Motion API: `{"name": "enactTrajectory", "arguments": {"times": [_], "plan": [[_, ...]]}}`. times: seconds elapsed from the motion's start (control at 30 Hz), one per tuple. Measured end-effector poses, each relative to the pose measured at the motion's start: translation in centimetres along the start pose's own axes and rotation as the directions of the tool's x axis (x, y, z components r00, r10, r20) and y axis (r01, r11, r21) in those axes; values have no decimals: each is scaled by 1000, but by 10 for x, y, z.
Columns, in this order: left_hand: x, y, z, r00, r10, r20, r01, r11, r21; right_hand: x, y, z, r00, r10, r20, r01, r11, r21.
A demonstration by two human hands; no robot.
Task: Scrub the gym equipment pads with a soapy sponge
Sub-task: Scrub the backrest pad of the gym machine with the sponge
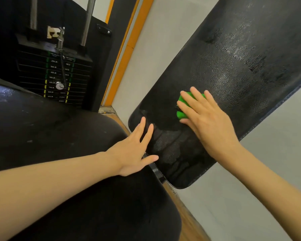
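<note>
Both hands were on the long back pad [233, 70] when I looked through the head camera. My right hand [207, 122] lay flat over the green sponge [182, 114], fingers nearly straight and slightly spread, pressing it against the black vinyl rather than curling round it. I judged that flat press spread the load across the sponge so it could be dragged along the pad. Only the sponge's left edge and a strip by the fingertips showed; the rest was hidden under the palm.

My left hand [135, 148] was open, fingers straight and fanned, thumb out, resting against the lower edge of the same pad near its rounded corner. It held nothing. I took it as a brace, steadying the tilted pad against the scrubbing push.

Above and to the right of the sponge the vinyl shone with a wet, speckled film, and patches near the left hand looked streaked as well, so I judged that much of this pad was already soaped. The seat pad [63, 136] beneath my left forearm looked mostly dull, with one glossy patch at its far left. Behind it stood the weight stack [54, 75] with its selector pin [59, 85].
</note>
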State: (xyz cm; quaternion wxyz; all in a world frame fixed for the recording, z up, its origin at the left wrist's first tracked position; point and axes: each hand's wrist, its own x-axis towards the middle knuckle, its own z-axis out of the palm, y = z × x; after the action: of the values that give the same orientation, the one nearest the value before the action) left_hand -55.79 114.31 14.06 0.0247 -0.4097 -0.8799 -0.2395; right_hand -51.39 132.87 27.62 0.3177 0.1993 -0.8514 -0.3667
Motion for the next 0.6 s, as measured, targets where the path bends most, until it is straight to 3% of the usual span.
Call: {"name": "enactTrajectory", "arguments": {"times": [0.1, 0.17, 0.3, 0.4, 0.5, 0.6], "plan": [[-1, 0, 0, 1000, 2, 7, -2, 1000, -14, -8, -45, 16, 988, -106, 109, 105, 994, 21], [-1, 0, 0, 1000, 0, 6, 0, 1000, -23, -12, -49, 19, 982, -162, 102, 155, 985, 72], [0, 0, -1, 1000, -5, 12, 5, 1000, -2, -10, 3, 2, 999, -44, 2, 43, 997, 69], [0, 0, -2, 1000, 0, 9, 0, 1000, 5, -10, -14, 0, 996, 53, 66, -49, 997, -58], [-1, 2, -3, 1000, -13, 11, 13, 1000, -4, -20, -43, 11, 991, -61, 117, 65, 998, -28], [-1, 4, -4, 1000, -23, 17, 23, 1000, -8, -27, -16, 3, 991, -126, 54, 128, 991, -29]]}}
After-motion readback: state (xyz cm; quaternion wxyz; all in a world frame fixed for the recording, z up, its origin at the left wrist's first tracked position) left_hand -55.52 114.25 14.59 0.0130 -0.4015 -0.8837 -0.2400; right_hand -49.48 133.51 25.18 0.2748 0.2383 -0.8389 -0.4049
